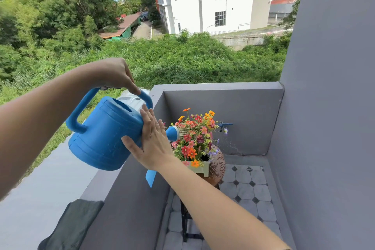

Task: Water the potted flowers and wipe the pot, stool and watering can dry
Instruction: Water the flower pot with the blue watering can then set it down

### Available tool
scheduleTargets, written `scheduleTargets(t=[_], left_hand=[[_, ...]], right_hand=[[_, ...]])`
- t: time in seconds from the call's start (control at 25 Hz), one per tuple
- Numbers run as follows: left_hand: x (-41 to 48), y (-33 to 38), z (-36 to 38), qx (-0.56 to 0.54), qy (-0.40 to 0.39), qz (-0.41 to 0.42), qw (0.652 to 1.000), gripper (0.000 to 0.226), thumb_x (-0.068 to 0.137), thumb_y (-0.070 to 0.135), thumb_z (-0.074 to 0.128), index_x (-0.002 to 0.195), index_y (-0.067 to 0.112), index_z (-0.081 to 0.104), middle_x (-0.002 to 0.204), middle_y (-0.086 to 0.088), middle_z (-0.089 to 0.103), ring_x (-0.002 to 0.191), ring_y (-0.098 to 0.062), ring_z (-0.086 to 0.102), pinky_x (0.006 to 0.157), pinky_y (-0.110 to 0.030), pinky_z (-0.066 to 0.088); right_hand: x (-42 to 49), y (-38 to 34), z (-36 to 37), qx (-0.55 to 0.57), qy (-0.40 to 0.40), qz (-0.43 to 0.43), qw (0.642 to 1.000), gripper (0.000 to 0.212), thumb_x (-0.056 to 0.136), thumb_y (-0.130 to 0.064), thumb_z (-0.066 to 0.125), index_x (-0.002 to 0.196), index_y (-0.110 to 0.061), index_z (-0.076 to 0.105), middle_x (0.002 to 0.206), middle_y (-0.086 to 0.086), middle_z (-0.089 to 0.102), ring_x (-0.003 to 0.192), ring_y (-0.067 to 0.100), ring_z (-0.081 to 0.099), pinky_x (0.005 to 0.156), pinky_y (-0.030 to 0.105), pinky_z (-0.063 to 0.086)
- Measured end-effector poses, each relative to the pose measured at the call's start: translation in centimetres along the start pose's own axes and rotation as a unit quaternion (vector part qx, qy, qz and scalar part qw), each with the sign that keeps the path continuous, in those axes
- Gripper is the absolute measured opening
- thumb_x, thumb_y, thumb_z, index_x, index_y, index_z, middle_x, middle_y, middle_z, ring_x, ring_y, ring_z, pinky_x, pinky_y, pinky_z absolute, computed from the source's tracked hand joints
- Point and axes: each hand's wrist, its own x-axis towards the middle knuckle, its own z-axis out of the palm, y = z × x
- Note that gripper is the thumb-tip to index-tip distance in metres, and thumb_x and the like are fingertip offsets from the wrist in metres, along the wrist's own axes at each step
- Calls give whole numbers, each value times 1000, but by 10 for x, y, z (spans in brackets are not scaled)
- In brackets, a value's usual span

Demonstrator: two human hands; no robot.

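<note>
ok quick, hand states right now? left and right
Left hand: closed around the top handle of the blue watering can, tilting it over the flowers.
Right hand: open, palm flat against the can's front, steadying it.

Blue plastic watering can (103, 138) held in the air, tilted spout-down toward the right, top opening visible. Its round blue rose head (173, 133) sits just at the left edge of the flowers (194, 140), thin streams spraying across the blooms. Flowers are a dense bunch of orange, red, pink and purple, in a pale green pot (202, 169). Pot stands on a round brown patterned stool (218, 165) with dark legs, on the tiled balcony floor.
</note>
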Motion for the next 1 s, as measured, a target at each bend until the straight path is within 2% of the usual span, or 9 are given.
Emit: scheduleTargets(t=[0.2,0.32,0.56,0.72,0.88,1.0], left_hand=[[-2,5,0,-10,-27,-2,1000,31,68,39,80,86,14,77,48,-3,43,35,-12,29,36,-20,27],[-1,8,-3,-19,-10,9,1000,33,68,40,80,86,12,77,48,-3,43,33,-12,29,36,-20,27],[2,2,-16,-24,31,6,999,31,70,37,79,87,11,77,51,-6,45,36,-15,31,39,-21,29],[5,-7,-17,-1,20,-11,1000,36,68,38,80,86,7,77,49,-6,44,35,-16,31,38,-20,29],[4,-11,-9,2,-2,-24,1000,42,67,38,81,88,1,75,47,-4,42,34,-15,29,36,-19,27],[1,-8,-7,-6,-10,-14,1000,42,68,41,79,88,4,76,49,-4,42,34,-14,30,37,-20,29]], right_hand=[[-11,-1,-1,17,30,-11,999,88,82,-65,30,150,-16,4,163,-4,0,148,8,-6,119,34,-8],[-6,1,-10,2,37,-18,999,89,81,-65,30,150,-14,5,162,-2,2,149,11,-4,118,32,-9],[16,-4,-21,-38,9,-18,999,90,81,-68,28,150,-16,3,162,-2,2,149,14,-3,120,40,-5],[17,-10,-16,-26,-30,-9,999,83,90,-55,44,150,-17,3,162,-3,1,149,12,-5,121,44,-3],[7,-11,-6,-14,-30,-10,999,86,82,-67,29,150,-22,1,162,-7,-2,148,10,-6,120,37,-6],[3,-7,-10,-10,-10,-14,1000,91,79,-68,25,150,-17,4,162,-5,1,149,11,-3,120,36,-5]])
